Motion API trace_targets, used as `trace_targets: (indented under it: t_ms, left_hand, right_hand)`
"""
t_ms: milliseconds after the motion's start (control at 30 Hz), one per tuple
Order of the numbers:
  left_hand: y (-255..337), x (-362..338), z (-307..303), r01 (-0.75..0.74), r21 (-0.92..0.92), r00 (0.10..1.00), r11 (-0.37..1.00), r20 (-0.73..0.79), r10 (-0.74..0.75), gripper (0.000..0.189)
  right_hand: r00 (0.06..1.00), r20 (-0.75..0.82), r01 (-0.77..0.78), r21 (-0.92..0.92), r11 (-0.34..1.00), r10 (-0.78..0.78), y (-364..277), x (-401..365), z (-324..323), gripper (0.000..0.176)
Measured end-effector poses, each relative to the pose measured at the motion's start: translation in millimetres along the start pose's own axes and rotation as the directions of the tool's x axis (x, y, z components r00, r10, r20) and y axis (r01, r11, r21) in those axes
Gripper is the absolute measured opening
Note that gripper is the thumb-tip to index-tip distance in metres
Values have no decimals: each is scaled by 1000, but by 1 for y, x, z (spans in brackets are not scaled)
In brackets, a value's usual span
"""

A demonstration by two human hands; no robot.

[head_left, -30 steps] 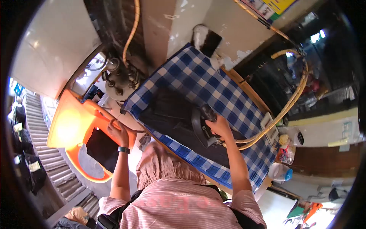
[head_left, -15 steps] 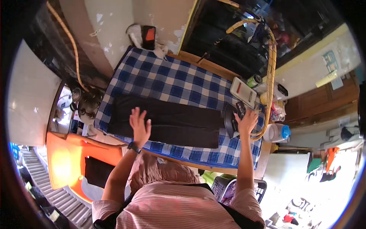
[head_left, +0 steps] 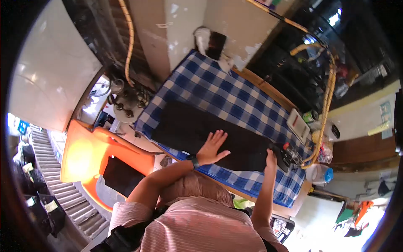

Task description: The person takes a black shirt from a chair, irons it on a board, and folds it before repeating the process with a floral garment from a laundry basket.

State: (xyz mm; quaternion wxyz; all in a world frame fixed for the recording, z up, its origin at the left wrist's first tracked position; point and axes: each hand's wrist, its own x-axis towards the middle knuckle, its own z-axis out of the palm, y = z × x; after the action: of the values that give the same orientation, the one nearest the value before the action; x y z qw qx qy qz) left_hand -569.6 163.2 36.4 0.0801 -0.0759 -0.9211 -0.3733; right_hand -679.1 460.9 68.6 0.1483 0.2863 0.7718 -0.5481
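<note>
A long, flat, folded black cloth (head_left: 184,122) lies on the blue-and-white checked cotton-like cover (head_left: 235,96) of the bench (head_left: 302,194). The left hand (head_left: 213,149) rests spread wide on its near side; the right hand (head_left: 271,160) is at its right end, beside the dark iron (head_left: 283,158), grip unclear. The fabric looks light, soft and limp, likely best held at both ends.

Shirt print (head_left: 200,221) (faint pink), blurred, nothing legible

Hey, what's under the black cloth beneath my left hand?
Blue checked cloth shows past the edges of the black cloth under your left hand. Whatever lies directly beneath is covered.
</note>
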Motion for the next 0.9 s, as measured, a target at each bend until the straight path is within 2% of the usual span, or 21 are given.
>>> trace_targets:
  t_ms: [67, 100, 133, 167, 200, 233, 267, 300, 333, 400, 433, 467, 500, 533, 600, 633, 733, 767, 800, 867, 900]
  left_hand:
    - [-2, -8, -26, -72, -85, 997, 994, 13, 74, 76]
    - [0, -12, -43, -12, -292, 998, 956, 53, 29, 72]
    - [-1, -11, -63, -13, -276, 998, 961, 50, 28, 72]
    - [-3, -11, -81, 89, -570, 994, 817, 98, -40, 71]
    - [-8, -11, -94, 188, -797, 982, 574, 170, -86, 70]
    - [-23, -9, -109, 191, -880, 981, 436, 177, -73, 69]
    - [-40, -9, -111, 116, -988, 987, 99, 104, -120, 67]
    - [-50, -9, -130, 177, -980, 934, -88, 195, -299, 70]
    - [-61, -11, -153, 195, -941, 839, -277, 307, -449, 74]
    - [-120, -22, -154, 50, -862, 854, -505, 299, -426, 68]
    - [-136, -27, -153, 2, -832, 847, -554, 297, -442, 56]
    - [-148, -30, -149, 6, -830, 846, -558, 302, -439, 56]
    - [-158, -33, -143, 117, -918, 793, -378, 316, -520, 56]
    - [-162, -33, -138, 244, -951, 739, -190, 309, -598, 58]
    - [-149, -27, -150, 254, -934, 710, -252, 357, -607, 65]
    - [-152, -25, -157, 259, -939, 721, -227, 345, -601, 66]
    - [-180, -25, -169, 287, -948, 735, -140, 312, -602, 62]
    - [-191, -29, -169, 279, -960, 767, -35, 245, -594, 61]
    - [-200, -32, -170, 265, -962, 799, 73, 177, -575, 59]
    - [-211, -40, -173, 306, -872, 815, 382, 33, -579, 50]
    - [-203, -40, -182, 516, -735, 701, 439, 67, -710, 38]
  right_hand:
    - [978, -87, 195, 68, 978, -189, -21, -22, 35, 69]
    - [972, 58, 218, 153, 964, -229, -48, -51, 53, 68]
    - [929, 0, 369, -64, 927, -370, -54, -64, 78, 63]
    - [861, -36, 478, -286, 830, -508, -59, -81, 102, 59]
    - [804, 281, 555, -40, 831, -524, -106, -143, 121, 53]
    - [757, 369, 602, -74, 795, -539, -103, -152, 145, 46]
    - [722, 529, 555, -60, 830, -445, -120, -186, 160, 50]
    - [592, 724, 341, 171, 924, -353, -113, -190, 177, 56]
    - [485, 763, 268, 336, 903, -428, -109, -192, 196, 63]
    - [570, 625, 469, 286, 836, -533, -91, -171, 213, 54]
    - [573, 624, 467, 283, 837, -531, -77, -151, 215, 54]
    - [621, 502, 711, -36, 702, -602, -60, -125, 211, 47]
    - [608, 385, 789, -389, 476, -694, -42, -104, 210, 41]
    - [618, 377, 781, -400, 480, -691, -25, -91, 209, 41]
    - [622, 93, 652, -612, 447, -778, 5, -75, 205, 31]
    - [738, 59, 586, -550, 595, -673, 20, -69, 206, 34]
    - [826, 12, 476, -550, 686, -563, 22, -89, 218, 36]
    - [845, 21, 451, -564, 692, -534, 18, -96, 222, 35]
    - [849, 4, 438, -565, 700, -528, 21, -99, 228, 35]
    - [722, -50, 543, -579, 609, -690, 26, -101, 239, 34]
    - [727, -71, 528, -580, 621, -683, 25, -101, 240, 34]
